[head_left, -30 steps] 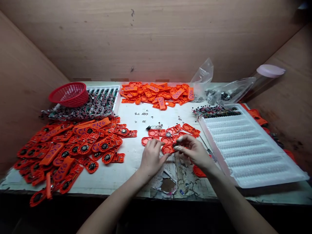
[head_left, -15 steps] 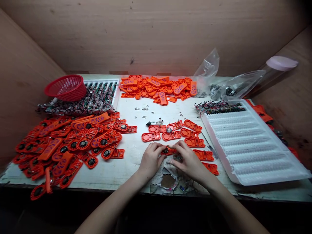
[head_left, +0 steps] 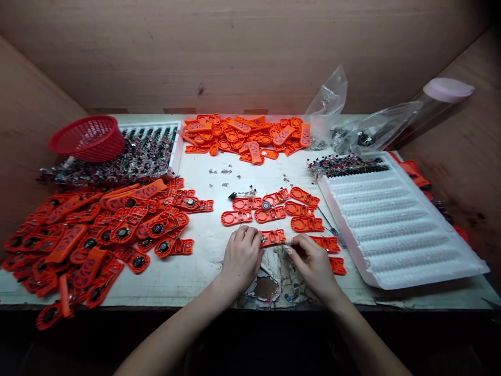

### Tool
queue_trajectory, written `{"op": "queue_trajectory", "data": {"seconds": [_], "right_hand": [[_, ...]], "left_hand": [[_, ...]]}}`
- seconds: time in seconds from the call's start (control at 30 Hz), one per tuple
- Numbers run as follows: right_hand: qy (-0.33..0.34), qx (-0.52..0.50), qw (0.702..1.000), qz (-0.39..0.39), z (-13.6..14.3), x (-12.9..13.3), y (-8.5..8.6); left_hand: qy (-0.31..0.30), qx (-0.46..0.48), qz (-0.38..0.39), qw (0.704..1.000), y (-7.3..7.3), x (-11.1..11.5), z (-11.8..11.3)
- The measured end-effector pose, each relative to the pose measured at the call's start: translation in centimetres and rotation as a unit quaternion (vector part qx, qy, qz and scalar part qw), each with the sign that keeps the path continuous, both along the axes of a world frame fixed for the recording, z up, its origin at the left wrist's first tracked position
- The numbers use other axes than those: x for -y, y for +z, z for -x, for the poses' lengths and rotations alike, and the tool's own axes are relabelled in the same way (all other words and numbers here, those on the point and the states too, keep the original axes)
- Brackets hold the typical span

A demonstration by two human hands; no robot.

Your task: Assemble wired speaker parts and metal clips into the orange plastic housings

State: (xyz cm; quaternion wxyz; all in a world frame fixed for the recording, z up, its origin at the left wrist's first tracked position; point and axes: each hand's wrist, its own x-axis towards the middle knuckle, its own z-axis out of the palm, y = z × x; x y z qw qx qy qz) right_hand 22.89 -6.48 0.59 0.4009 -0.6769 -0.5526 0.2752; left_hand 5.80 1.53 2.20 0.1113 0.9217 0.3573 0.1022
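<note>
You have a desk (head_left: pixel 203 271) carrying, on your right, a long white ridged tray (head_left: pixel 407 224) with a wire bundle (head_left: pixel 348 164) across its far end. On your left lies the larger pile of orange shells (head_left: pixel 64 245), many with round dark parts seated. Behind it, a red basket (head_left: pixel 88 138) sits over wired parts. A second shell pile (head_left: pixel 254 152) lies at the far edge. Just beyond your hands, loose open shells (head_left: pixel 270 214) lie in uneven rows, with a small wired part (head_left: pixel 237 196) beside them.

The working shell (head_left: pixel 274 237) lies crosswise between your hands, open side up, near the torn patch of the desk. Your left hand (head_left: pixel 240 258) has its fingers closed on the left end, partly covering a round part. Your right hand (head_left: pixel 317 266) has its fingers nearly together at the right end; whether they pinch the shell or some small piece, I cannot tell.

Judged from this view, the step in hand is close work at the shell's narrow end. The next move calls for a steady left hold and light right fingertips, without dislodging the round part. Smallest noted: metal bits (head_left: pixel 226 171), scattered well beyond the hands.
</note>
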Motion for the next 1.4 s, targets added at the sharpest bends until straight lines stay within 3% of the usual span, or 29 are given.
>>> {"op": "queue_trajectory", "data": {"seconds": [0.13,0.23,0.5,0.8,0.97,1.1,1.2,1.3,1.4], "right_hand": [[0.014,-0.128,0.990,0.049,-0.4,-0.8,0.5],[0.014,-0.176,0.982,0.065,-0.4,-1.1,0.8],[0.036,-0.321,0.941,0.099,-0.5,-0.8,2.0],[-0.013,-0.239,0.971,0.009,-0.2,-0.9,1.0],[0.070,-0.157,0.985,-0.015,-0.8,-0.8,1.4],[0.023,-0.120,0.992,-0.042,-1.0,-0.2,1.5],[-0.003,-0.106,0.994,0.012,-0.9,0.1,1.5],[0.025,-0.047,0.998,0.030,-0.8,-0.2,1.6],[0.079,0.011,0.997,-0.009,-0.6,-0.7,1.7]], "left_hand": [[-0.052,0.127,0.065,0.988,0.2,-0.3,-0.9],[-0.072,0.167,0.103,0.978,-0.3,-1.0,-1.5],[-0.017,0.224,0.191,0.956,0.1,-1.8,-1.7],[-0.008,0.215,0.276,0.937,-0.3,-0.8,-1.6],[-0.029,0.244,0.225,0.943,-0.2,-0.8,-1.6],[-0.009,0.256,0.196,0.946,-0.5,-0.7,-1.9],[-0.005,0.258,0.175,0.950,-1.0,-0.4,-1.9],[-0.021,0.238,0.165,0.957,-1.3,-0.1,-1.8],[-0.018,0.217,0.156,0.963,-1.3,-0.2,-1.7]]}}
